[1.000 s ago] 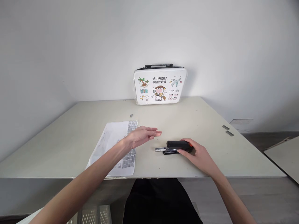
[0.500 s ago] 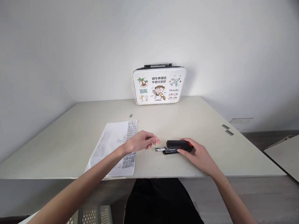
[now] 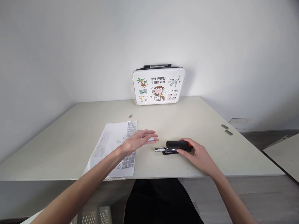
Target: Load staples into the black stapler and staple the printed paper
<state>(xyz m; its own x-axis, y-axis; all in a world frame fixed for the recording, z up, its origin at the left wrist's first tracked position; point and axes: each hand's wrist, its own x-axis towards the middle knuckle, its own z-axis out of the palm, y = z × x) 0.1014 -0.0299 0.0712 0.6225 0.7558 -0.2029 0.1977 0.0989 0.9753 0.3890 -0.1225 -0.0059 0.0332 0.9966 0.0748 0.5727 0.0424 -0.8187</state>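
A black stapler lies on the pale table with its metal staple tray slid out to the left. My right hand grips the stapler's rear end from the right. My left hand hovers just left of the tray, fingers stretched forward and pressed together. A small pale strip, perhaps staples, shows at its fingertips. The left wrist passes over a printed paper sheet.
A white carry case with cartoon prints leans on the wall at the table's back. Two grey staple strips lie near the right edge, a smaller one behind the paper. Another tabletop stands at the far right.
My left hand went from open to a pinch beside the stapler's tray, then drew back slightly with its fingers straightened and a pale strip at the tips. The right hand and stapler stayed put.
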